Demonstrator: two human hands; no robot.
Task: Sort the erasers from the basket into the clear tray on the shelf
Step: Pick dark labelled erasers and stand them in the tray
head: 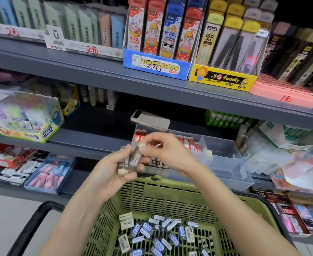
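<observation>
A: You're in the placing step. Your left hand (113,169) is curled round a small stack of brown-sleeved erasers (126,164). It is held above the far rim of the basket (152,196), just in front of the clear tray (225,163) on the shelf (96,141).

B: Your right hand (163,152) is pinching the top end of one eraser (135,155) in that stack between thumb and fingertips. I'd judge you're peeling it off to set it down, though the blur makes it hard to tell whether it's free of the others.

A: As for where it goes, the tray's near row holds brown 2B erasers (157,162) standing on end, and the far row holds red-sleeved ones (189,143). The right part of the tray looks unfilled.

B: So your next move calls for carrying that one forward over the tray's near wall. Stand it upright at the end of the brown row, label matching its neighbours — not among the red ones.

A: Grip the stack firmly in your left hand while you do it. A loose stack could drop into the basket.

B: You're well short of done, I'd say. Plenty of loose erasers (157,231) lie on the basket floor near you — mostly blue-labelled, with a few cream ones. Those will want their own place in the tray.
</observation>
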